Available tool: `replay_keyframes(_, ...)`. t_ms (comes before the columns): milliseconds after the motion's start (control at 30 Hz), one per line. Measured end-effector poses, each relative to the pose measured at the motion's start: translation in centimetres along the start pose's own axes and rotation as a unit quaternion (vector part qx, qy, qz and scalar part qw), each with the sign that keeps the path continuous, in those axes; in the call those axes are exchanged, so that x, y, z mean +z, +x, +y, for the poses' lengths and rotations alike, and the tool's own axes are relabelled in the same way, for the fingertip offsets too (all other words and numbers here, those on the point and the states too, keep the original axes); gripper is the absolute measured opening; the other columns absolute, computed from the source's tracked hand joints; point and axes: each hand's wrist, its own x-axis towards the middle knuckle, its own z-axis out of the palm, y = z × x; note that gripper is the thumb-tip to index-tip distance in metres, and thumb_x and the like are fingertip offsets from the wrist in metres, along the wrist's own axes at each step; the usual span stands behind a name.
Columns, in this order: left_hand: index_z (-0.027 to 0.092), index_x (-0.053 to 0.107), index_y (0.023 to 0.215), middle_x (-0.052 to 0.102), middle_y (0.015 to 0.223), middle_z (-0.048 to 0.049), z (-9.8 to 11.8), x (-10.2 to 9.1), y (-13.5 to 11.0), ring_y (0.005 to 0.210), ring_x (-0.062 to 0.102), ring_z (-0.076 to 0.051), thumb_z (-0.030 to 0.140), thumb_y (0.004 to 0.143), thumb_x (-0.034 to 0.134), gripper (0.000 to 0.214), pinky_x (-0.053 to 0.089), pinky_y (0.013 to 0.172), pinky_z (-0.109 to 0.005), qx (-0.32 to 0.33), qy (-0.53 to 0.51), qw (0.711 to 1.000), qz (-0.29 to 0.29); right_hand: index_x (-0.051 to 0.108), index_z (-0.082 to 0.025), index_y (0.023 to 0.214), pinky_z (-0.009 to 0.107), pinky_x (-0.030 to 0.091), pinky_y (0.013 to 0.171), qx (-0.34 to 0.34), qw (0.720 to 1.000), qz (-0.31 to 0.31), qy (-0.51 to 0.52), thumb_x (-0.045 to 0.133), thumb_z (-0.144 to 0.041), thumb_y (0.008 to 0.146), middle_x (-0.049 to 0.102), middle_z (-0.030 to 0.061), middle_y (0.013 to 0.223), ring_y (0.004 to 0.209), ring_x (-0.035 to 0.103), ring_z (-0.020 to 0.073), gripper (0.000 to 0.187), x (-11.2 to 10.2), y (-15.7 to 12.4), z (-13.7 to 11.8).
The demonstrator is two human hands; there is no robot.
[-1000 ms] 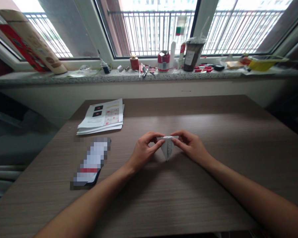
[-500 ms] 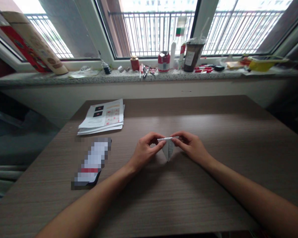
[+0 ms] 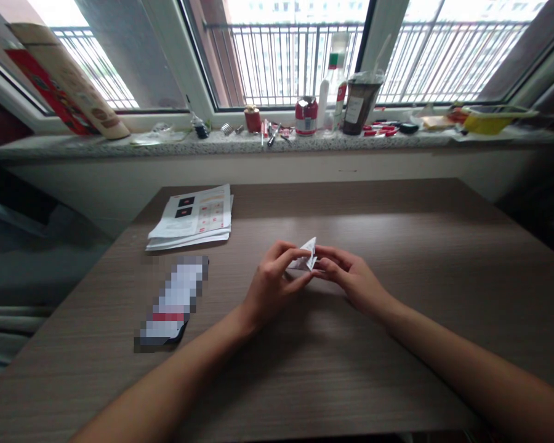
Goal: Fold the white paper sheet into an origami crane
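Observation:
A small folded piece of white paper point(image 3: 308, 247) is held between my two hands above the middle of the table point(image 3: 305, 369). One pointed corner sticks up, and part of the fold is hidden behind fingers. My left hand point(image 3: 277, 277) grips it from the left, with a finger over the paper and the thumb underneath near its lower edge. From the right, my right hand point(image 3: 346, 271) pinches the paper's right side, thumb and fingertips close to the fold.
A stack of printed sheets point(image 3: 194, 215) lies at the back left, with a blurred phone point(image 3: 175, 301) nearer me. On the windowsill point(image 3: 240, 144) stand a red can point(image 3: 306, 115), a dark drink cup point(image 3: 361, 104), a clear bottle, red-handled tools and a yellow container point(image 3: 484, 122).
The folded paper has turned: its point hung downward before and one corner now points up. My left fingers have shifted over it, and my right fingers have moved to its right side.

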Motion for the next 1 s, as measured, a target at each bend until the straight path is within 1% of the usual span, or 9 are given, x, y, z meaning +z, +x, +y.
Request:
replay_keyframes(100,0.024,0.069,0.122,0.064,0.113,-0.0076,-0.2,0.2,-0.1,0.103,0.064,-0.022,0.025,0.090,0.076,0.033,0.054,0.091,-0.037,0.011,-0.016,0.999,-0.039,0.067,-0.024,0.129,0.046,0.054,0.107,-0.007,1.000,0.003,-0.014,0.075,-0.040,0.090,0.071,0.0098,0.132,0.121,0.068,0.0254,0.042,-0.4,0.3,0.4)
replay_keyframes(233,0.023,0.069,0.122,0.066,0.112,-0.0076,-0.3,0.3,-0.2,0.102,0.064,-0.019,0.017,0.099,0.060,0.026,0.053,0.092,-0.035,0.008,-0.047,0.996,-0.070,0.068,-0.023,0.126,0.045,0.053,0.108,-0.021,0.999,0.001,-0.030,0.076,-0.037,0.089,0.075,0.0090,0.125,0.116,0.070,0.0239,0.040,-0.6,0.6,0.5)
replay_keyframes(333,0.022,0.069,0.112,0.066,0.109,-0.0067,-0.5,0.3,-0.1,0.101,0.064,-0.020,0.023,0.098,0.064,0.015,0.053,0.092,-0.035,-0.034,-0.035,0.999,-0.020,0.070,-0.023,0.124,0.044,0.055,0.104,-0.016,0.997,-0.008,-0.077,0.073,-0.038,0.090,0.076,0.0085,0.122,0.112,0.073,0.0238,0.038,-0.6,0.5,0.2)
replay_keyframes(400,0.021,0.066,0.110,0.066,0.111,-0.0072,-0.8,0.4,0.1,0.101,0.065,-0.021,0.031,0.095,0.070,0.019,0.054,0.091,-0.035,-0.076,-0.055,0.996,0.007,0.072,-0.023,0.123,0.042,0.057,0.100,-0.016,0.993,-0.025,-0.111,0.071,-0.038,0.092,0.077,0.0081,0.120,0.109,0.074,0.0237,0.036,-0.6,0.4,-0.1)
replay_keyframes(567,0.020,0.062,0.118,0.071,0.099,-0.0056,-1.3,0.5,0.4,0.090,0.070,-0.020,0.041,0.095,0.070,0.033,0.057,0.080,-0.031,-0.180,-0.181,0.966,-0.033,0.073,-0.022,0.121,0.040,0.059,0.093,-0.030,0.983,-0.033,-0.180,0.067,-0.036,0.093,0.079,0.0073,0.111,0.101,0.074,0.0235,0.032,-0.7,0.2,-0.6)
replay_keyframes(667,0.018,0.068,0.108,0.072,0.096,-0.0056,-1.3,0.6,0.5,0.088,0.070,-0.019,0.042,0.094,0.070,0.027,0.056,0.080,-0.029,-0.197,-0.194,0.960,-0.047,0.074,-0.022,0.119,0.038,0.058,0.093,-0.030,0.982,-0.028,-0.185,0.068,-0.036,0.092,0.078,0.0067,0.113,0.103,0.073,0.0230,0.031,-0.7,0.2,-0.9)
replay_keyframes(767,0.017,0.068,0.097,0.073,0.096,-0.0063,-1.3,0.6,0.4,0.089,0.069,-0.019,0.042,0.093,0.071,0.026,0.056,0.080,-0.029,-0.213,-0.217,0.952,-0.036,0.076,-0.020,0.112,0.033,0.059,0.083,-0.008,0.984,0.001,-0.178,0.068,-0.041,0.092,0.079,0.0062,0.103,0.092,0.074,0.0211,0.030,-0.7,0.4,-1.1)
replay_keyframes(867,0.017,0.065,0.099,0.072,0.095,-0.0059,-1.4,0.9,0.3,0.087,0.069,-0.019,0.042,0.092,0.072,0.027,0.056,0.077,-0.028,-0.236,-0.266,0.935,-0.011,0.076,-0.018,0.100,0.028,0.057,0.066,0.018,0.985,0.023,-0.173,0.067,-0.048,0.092,0.076,0.0039,0.084,0.073,0.070,0.0177,0.032,-0.7,0.5,-1.0)
replay_keyframes(1000,0.017,0.065,0.102,0.072,0.097,-0.0063,-1.4,1.1,0.2,0.088,0.069,-0.019,0.039,0.092,0.072,0.026,0.058,0.076,-0.028,-0.245,-0.306,0.920,-0.020,0.074,-0.017,0.099,0.024,0.049,0.052,0.042,0.986,0.024,-0.161,0.066,-0.053,0.092,0.069,0.0004,0.068,0.056,0.062,0.0135,0.037,-0.9,0.6,-0.7)
